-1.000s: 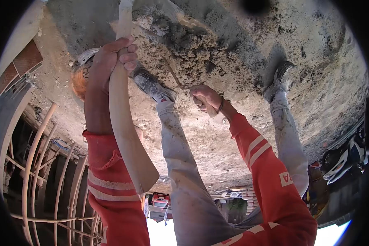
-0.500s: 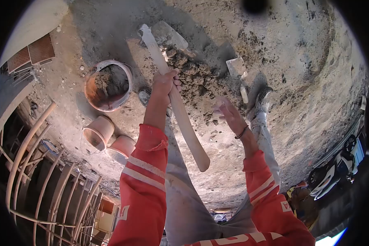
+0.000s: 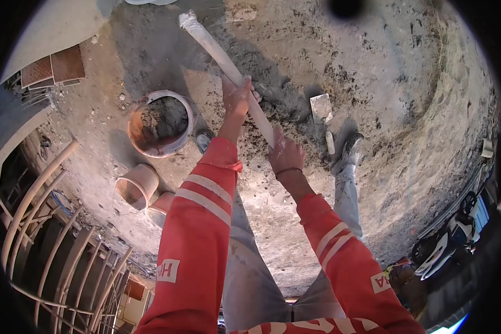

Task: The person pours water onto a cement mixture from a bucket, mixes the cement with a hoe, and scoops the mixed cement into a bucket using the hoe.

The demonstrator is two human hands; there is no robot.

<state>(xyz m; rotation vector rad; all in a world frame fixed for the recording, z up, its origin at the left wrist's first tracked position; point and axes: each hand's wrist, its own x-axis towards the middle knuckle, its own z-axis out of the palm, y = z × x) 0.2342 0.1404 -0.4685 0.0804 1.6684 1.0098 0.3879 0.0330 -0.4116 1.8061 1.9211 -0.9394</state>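
My left hand [image 3: 238, 99] is wrapped round the middle of a long pale wooden handle [image 3: 214, 51]. Lower down, my right hand [image 3: 287, 155] is closed round the same handle near its lower end. The far end of the handle is caked with whitish material and points to the upper left. Under and beside it, dark, damp-looking mortar [image 3: 284, 100] lies on the ground. To the right, a trowel [image 3: 320, 108] rests on the ground with its grip towards me.
A large bucket [image 3: 190, 125] with grey mix inside stands at the left. Two smaller buckets [image 3: 145, 177] are below it, one partly behind my sleeve. Tiles [image 3: 68, 64] lie upper left, wooden poles [image 3: 50, 264] lower left. A motorcycle [image 3: 437, 256] is at the lower right.
My right hand held a grip low down, then was open beside the trowel on the ground; now it has closed on the long handle. My left hand has moved right with the handle.
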